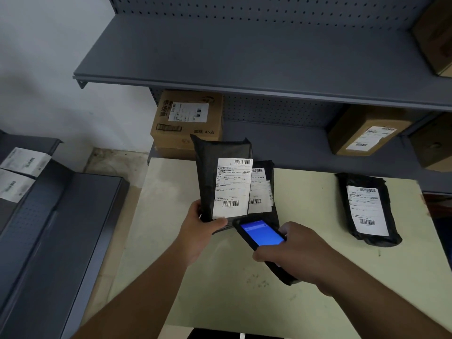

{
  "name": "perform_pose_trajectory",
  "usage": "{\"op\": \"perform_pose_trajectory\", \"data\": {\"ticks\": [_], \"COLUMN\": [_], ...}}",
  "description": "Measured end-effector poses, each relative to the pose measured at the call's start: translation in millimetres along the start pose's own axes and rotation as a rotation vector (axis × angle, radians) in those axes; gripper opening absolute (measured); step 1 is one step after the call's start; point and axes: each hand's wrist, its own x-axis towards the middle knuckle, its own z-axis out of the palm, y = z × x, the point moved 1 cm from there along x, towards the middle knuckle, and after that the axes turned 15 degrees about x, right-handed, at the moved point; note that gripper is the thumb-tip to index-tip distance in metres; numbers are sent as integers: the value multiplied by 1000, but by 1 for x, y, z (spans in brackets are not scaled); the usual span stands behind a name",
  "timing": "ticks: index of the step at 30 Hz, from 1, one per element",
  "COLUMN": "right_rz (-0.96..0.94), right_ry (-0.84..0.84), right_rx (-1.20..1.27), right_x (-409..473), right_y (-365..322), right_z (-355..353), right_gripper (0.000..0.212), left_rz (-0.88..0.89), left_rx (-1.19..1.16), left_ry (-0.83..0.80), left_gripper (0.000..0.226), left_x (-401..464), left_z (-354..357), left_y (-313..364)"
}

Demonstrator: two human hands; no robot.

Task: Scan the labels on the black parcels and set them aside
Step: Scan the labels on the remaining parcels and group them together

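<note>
Scanning one of three black parcels over the counter.

Left hand gripping the bottom edge of a black parcel, held upright above the counter with its white label facing the camera. Right hand wrapped around a black handheld scanner, blue screen lit, tip just below that label. Second black parcel lying on the counter right behind the raised one, label up. Third black parcel lying well apart to the right, label up. Two labelled cardboard boxes on the lower grey shelf behind.
</note>
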Motion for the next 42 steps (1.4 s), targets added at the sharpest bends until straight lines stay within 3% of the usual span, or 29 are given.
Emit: {"op": "perform_pose_trajectory", "data": {"ticks": [11, 25, 32, 42], "right_rz": [-8, 28, 40, 71], "right_ry": [8, 34, 57, 112], "right_rx": [4, 16, 70, 190], "right_x": [-1, 0, 0, -6], "right_y": [1, 12, 26, 55], "right_z": [0, -5, -29, -81], "right_gripper": [40, 47, 47, 47], "left_rz": [-15, -42, -47, -49], "left_rx": [4, -30, 39, 42], "left_ry": [-15, -9, -51, -141], "left_gripper": [71, 63, 74, 61], "left_x": [7, 3, 3, 1], "left_z": [7, 18, 47, 123], "left_y": [-8, -2, 6, 23]}}
